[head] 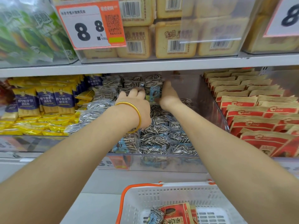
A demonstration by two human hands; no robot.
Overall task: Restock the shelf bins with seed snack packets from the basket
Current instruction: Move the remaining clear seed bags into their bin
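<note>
A clear shelf bin in the middle holds many small see-through packets of striped sunflower seeds. Both my arms reach deep into it. My left hand, with a gold bangle on the wrist, has its fingers curled over seed packets at the back left. My right hand lies with straight fingers against an upright seed packet in the back row. Below, a white basket with orange handles holds a red seed packet and a small striped seed packet.
The bin to the left holds yellow and purple snack packets. The bin to the right holds red and tan packets. The shelf above carries biscuit packs and a price tag. The right half of the seed bin's back has free room.
</note>
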